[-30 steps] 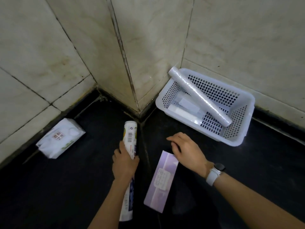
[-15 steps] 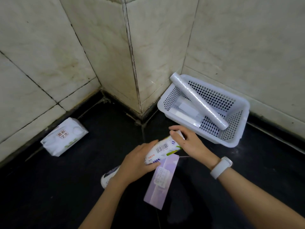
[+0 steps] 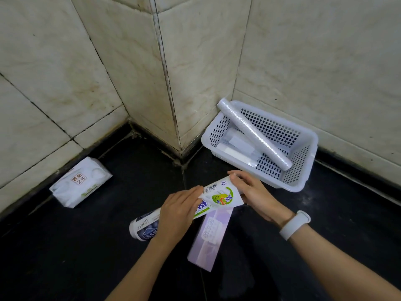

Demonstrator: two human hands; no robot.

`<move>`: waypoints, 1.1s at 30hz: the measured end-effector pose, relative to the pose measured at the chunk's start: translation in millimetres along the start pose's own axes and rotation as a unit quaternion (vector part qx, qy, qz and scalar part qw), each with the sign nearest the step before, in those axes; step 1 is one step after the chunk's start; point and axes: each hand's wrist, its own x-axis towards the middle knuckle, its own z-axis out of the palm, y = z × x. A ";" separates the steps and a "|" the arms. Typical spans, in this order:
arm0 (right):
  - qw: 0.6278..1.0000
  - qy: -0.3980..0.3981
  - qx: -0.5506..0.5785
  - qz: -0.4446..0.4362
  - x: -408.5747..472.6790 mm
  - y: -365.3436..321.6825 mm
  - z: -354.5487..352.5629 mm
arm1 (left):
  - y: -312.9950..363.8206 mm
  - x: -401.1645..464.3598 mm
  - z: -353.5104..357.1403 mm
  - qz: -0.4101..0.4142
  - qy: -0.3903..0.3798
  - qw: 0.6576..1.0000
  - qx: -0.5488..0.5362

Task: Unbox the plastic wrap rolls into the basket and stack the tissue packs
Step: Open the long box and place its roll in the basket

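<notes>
A long white plastic wrap package with green and blue print is held level over the dark floor. My left hand grips its middle. My right hand holds its right end, fingers at the end flap. Below it on the floor lies a flat lilac box. The white perforated basket stands at the wall to the right. A bare plastic wrap roll leans across its rim, and another wrapped roll lies inside. A white tissue pack sits at the left wall.
Pale tiled walls form an outward corner between the tissue pack and the basket. The floor is black and glossy. A white band is on my right wrist.
My left hand turned the package from upright to level and lifted it. My right hand left the lilac box and took the package's right end. The view shifted slightly right.
</notes>
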 end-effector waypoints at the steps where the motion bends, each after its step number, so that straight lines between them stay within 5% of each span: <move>1: 1.000 0.000 0.013 0.005 -0.5 1.0 -0.5 | -1.2 0.7 0.0 0.006 0.004 1.000 -0.003; 5: 1.000 0.014 0.023 0.002 0.8 4.2 -2.0 | -2.6 2.5 3.8 -0.019 0.006 0.999 -0.035; 10: 0.994 0.055 -0.092 -0.005 4.7 7.0 -1.7 | -2.1 6.5 2.6 -0.092 0.010 0.992 -0.081; 15: 0.993 0.056 -0.103 -0.031 10.0 5.2 0.2 | 0.9 1.1 1.0 -0.034 -0.104 0.994 -0.025; 20: 0.985 0.002 -0.162 -0.050 8.7 6.3 -10.4 | -5.4 6.2 -5.4 -0.030 -0.030 0.998 -0.039; 27: 0.970 -0.005 -0.216 -0.115 1.4 2.3 -8.0 | -21.2 36.8 -25.5 -0.169 0.052 0.984 0.025; 33: 0.945 0.122 -0.187 -0.239 -6.0 -23.6 -34.9 | -36.6 61.7 -42.4 -0.213 0.091 0.969 0.091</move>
